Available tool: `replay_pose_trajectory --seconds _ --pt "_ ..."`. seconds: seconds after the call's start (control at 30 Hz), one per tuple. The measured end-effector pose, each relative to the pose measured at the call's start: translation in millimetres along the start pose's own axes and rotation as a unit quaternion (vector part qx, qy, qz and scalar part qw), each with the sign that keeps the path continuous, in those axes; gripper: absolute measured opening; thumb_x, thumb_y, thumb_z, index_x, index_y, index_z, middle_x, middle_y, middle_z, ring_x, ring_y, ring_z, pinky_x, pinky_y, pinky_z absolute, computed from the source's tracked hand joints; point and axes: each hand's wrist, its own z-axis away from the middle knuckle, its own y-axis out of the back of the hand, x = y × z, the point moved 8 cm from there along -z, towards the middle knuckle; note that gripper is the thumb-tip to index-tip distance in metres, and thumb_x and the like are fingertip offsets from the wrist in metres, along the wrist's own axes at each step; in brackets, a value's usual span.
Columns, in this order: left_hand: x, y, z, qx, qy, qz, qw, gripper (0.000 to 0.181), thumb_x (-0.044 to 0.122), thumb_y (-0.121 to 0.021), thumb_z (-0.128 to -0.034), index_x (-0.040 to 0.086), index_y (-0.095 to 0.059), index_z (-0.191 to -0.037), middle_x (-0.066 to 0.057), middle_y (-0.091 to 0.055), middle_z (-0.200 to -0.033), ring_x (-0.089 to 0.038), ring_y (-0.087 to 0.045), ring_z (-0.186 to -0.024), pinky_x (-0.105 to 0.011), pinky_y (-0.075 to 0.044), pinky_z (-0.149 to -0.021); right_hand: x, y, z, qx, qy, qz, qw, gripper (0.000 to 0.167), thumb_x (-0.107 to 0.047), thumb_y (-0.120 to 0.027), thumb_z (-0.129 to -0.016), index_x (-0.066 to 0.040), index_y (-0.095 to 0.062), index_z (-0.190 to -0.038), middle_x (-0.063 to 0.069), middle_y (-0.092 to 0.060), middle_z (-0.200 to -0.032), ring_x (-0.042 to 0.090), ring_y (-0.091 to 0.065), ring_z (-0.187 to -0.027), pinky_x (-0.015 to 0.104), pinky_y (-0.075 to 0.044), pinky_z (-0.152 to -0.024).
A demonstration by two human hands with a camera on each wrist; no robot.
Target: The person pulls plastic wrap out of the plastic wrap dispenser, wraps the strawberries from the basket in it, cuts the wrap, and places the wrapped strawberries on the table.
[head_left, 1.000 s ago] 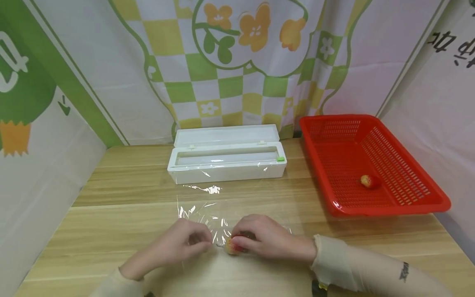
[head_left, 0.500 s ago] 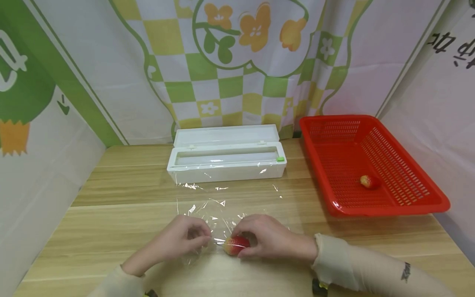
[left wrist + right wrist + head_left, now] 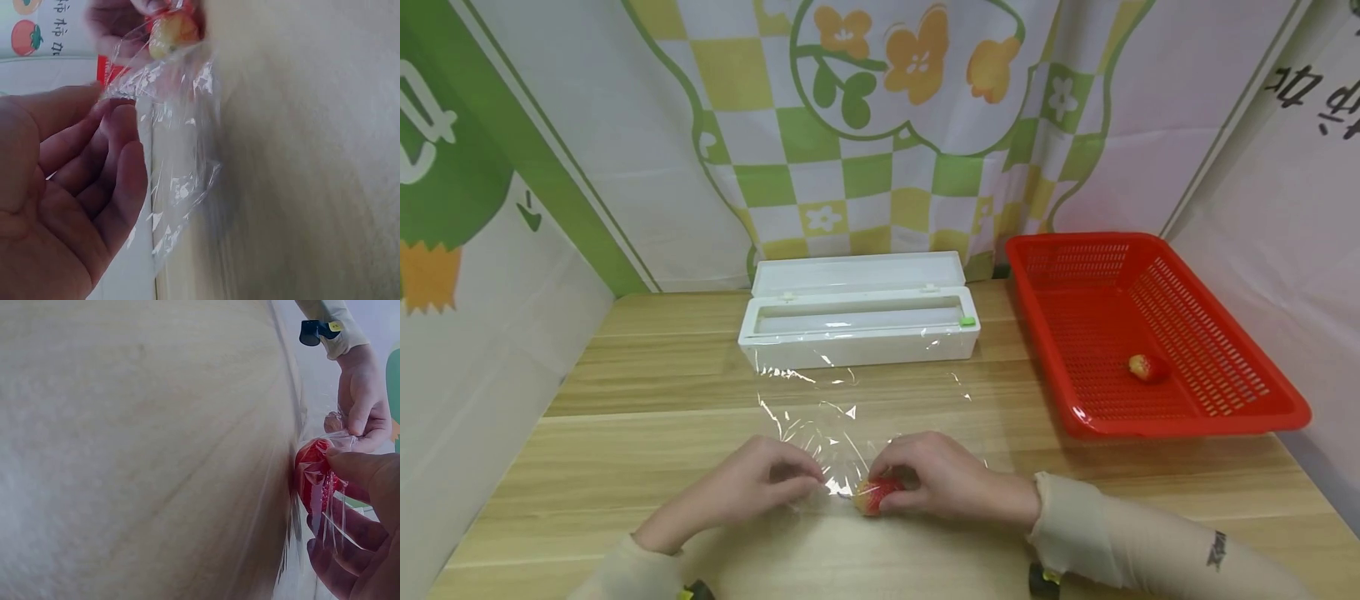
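Observation:
A red and pale-yellow strawberry (image 3: 874,497) sits low over the table under thin clear plastic wrap (image 3: 838,429). My right hand (image 3: 943,479) grips it between thumb and fingers from its right side. In the right wrist view the wrap lies creased over the strawberry (image 3: 312,470). Just left of the fruit, my left hand (image 3: 763,482) pinches a gathered edge of the wrap between thumb and forefinger. The left wrist view shows the wrap (image 3: 187,134) stretched from those fingertips toward the strawberry (image 3: 172,36), its other fingers loosely curled.
Behind the hands stands a white wrap dispenser box (image 3: 859,346), lid raised, with a roll inside and a green slider (image 3: 967,322). A red slotted basket (image 3: 1060,367) at the right holds another strawberry (image 3: 1147,367). A patterned cloth (image 3: 865,192) closes off the back.
My right thumb has shifted back along the strawberry, showing more of it. The left hand has moved slightly left, holding the wrap, and the creases in the wrap have changed.

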Motion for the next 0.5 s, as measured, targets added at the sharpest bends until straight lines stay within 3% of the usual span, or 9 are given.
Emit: replay_pose_trajectory --seconds 0.13,0.3,0.37,0.5 --pt "-0.6 -0.8 -0.3 0.009 0.001 -0.017 0.9998 0.020 0.033 -0.064 -0.0954 0.015 -0.072 -0.095 0.006 -0.067 -0.075 0.002 -0.054 -0.067 -0.020 -0.052 -0.063 -0.8 1.1 0.1 0.002 0.000 -0.005 1.0000 0.023 -0.032 -0.080 -0.082 -0.024 -0.073 -0.103 -0.014 -0.073 -0.098 -0.003 -0.061 -0.086 0.015 -0.051 -0.082" --pt "3.4 -10.4 2.5 -0.008 0.018 -0.072 0.9972 0.049 0.049 -0.083 -0.0726 0.017 -0.059 -0.101 0.009 -0.056 -0.078 -0.002 -0.050 -0.070 -0.019 -0.047 -0.062 -0.8 1.4 0.2 0.000 -0.007 -0.011 0.9999 0.024 -0.033 -0.080 -0.082 -0.025 -0.073 -0.104 -0.015 -0.072 -0.099 -0.003 -0.061 -0.087 0.014 -0.051 -0.082" --pt "4.3 -13.1 4.6 -0.022 0.029 -0.089 0.9954 0.053 0.043 -0.088 -0.0669 0.017 -0.055 -0.100 0.010 -0.054 -0.079 -0.003 -0.049 -0.071 -0.019 -0.046 -0.062 -0.4 1.3 -0.1 -0.002 -0.011 -0.012 0.9999 0.024 -0.033 -0.080 -0.083 -0.026 -0.073 -0.105 -0.015 -0.072 -0.099 -0.003 -0.061 -0.087 0.015 -0.051 -0.082" --pt "3.1 -12.0 9.2 -0.041 0.027 -0.091 0.9947 0.036 0.016 -0.085 -0.0675 0.019 -0.057 -0.089 0.010 -0.054 -0.074 -0.001 -0.048 -0.067 -0.018 -0.046 -0.058 0.7 1.3 -0.5 -0.004 -0.015 -0.012 0.9998 0.023 -0.032 -0.080 -0.083 -0.026 -0.074 -0.105 -0.016 -0.072 -0.099 -0.003 -0.061 -0.086 0.015 -0.052 -0.082"
